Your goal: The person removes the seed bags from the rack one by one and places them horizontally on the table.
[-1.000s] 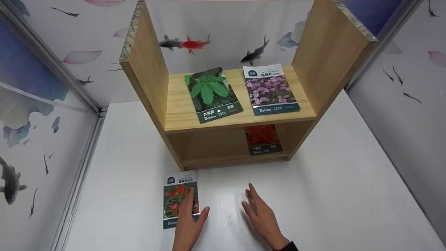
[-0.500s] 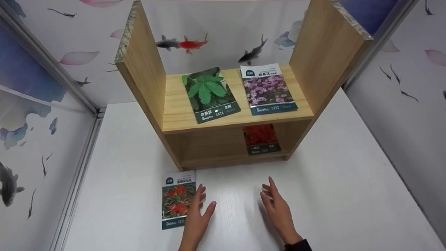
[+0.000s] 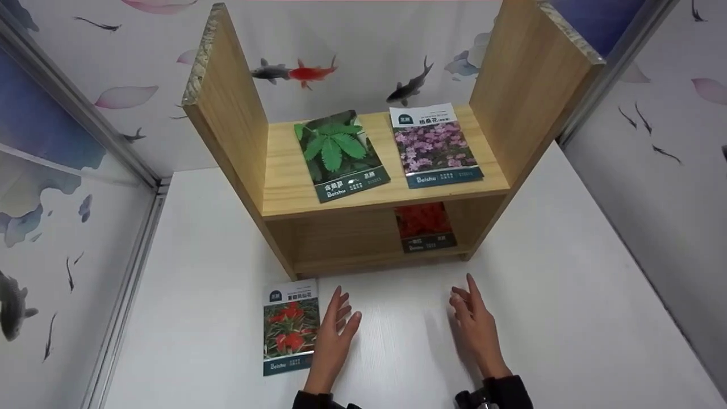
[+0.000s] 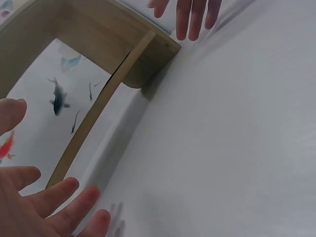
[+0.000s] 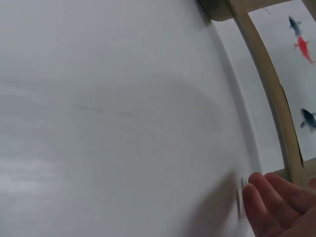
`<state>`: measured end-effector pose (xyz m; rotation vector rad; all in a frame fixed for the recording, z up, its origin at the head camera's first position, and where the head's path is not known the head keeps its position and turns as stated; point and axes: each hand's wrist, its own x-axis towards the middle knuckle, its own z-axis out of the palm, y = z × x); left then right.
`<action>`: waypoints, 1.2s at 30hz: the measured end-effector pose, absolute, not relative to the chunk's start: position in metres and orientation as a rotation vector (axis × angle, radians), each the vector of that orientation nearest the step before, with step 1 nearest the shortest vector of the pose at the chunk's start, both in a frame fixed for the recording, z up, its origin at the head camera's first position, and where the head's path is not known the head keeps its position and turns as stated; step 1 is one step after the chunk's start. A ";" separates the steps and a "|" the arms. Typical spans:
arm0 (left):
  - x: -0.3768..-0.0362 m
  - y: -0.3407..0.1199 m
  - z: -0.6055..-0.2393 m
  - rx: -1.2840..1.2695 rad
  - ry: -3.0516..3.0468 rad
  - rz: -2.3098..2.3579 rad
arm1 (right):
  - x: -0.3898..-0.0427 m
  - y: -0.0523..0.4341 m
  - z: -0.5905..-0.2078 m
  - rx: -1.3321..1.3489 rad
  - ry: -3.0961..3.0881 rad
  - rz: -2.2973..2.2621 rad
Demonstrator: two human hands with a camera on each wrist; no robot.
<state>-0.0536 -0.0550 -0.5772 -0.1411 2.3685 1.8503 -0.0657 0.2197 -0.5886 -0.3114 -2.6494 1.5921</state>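
My left hand [image 3: 335, 343] hovers over the white table with fingers loosely extended and holds nothing. Just left of it lies a seed packet [image 3: 291, 324] with red flowers, by the shelf's front left corner. Farther right, my right hand [image 3: 478, 329] is also bare of any object, its index finger pointing forward. Spread fingers of the left hand [image 4: 44, 205] show in the left wrist view. The right wrist view has the right hand [image 5: 281, 207] low at the right. On the wooden shelf's upper board rest a green-leaf seed packet [image 3: 341, 153] and a pink-flower seed packet [image 3: 436, 146].
The wooden shelf [image 3: 392, 201] stands at the back of the white table [image 3: 568, 318], with tall side boards. On its lower board lies a red seed packet [image 3: 425, 226], partly covered by the upper board. Fish-patterned panels [image 3: 363, 34] surround the table.
The left hand has come off the red-flower seed packet and shifted right. My right hand has moved to the right and slightly forward. The packets keep their places.
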 end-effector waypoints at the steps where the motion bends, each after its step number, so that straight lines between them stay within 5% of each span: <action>1: -0.056 -0.054 -0.578 -0.127 2.368 1.853 | -0.067 0.221 -0.588 -0.312 -2.649 1.604; 19: -0.075 -0.019 -0.539 0.011 2.294 1.905 | -0.098 0.230 -0.579 -0.165 -2.613 1.640; 26: -0.099 -0.006 -0.576 0.040 2.301 1.851 | -0.111 0.231 -0.575 -0.159 -2.613 1.642; 36: -0.112 0.017 -0.580 0.079 2.360 1.747 | -0.124 0.236 -0.571 -0.200 -2.647 1.684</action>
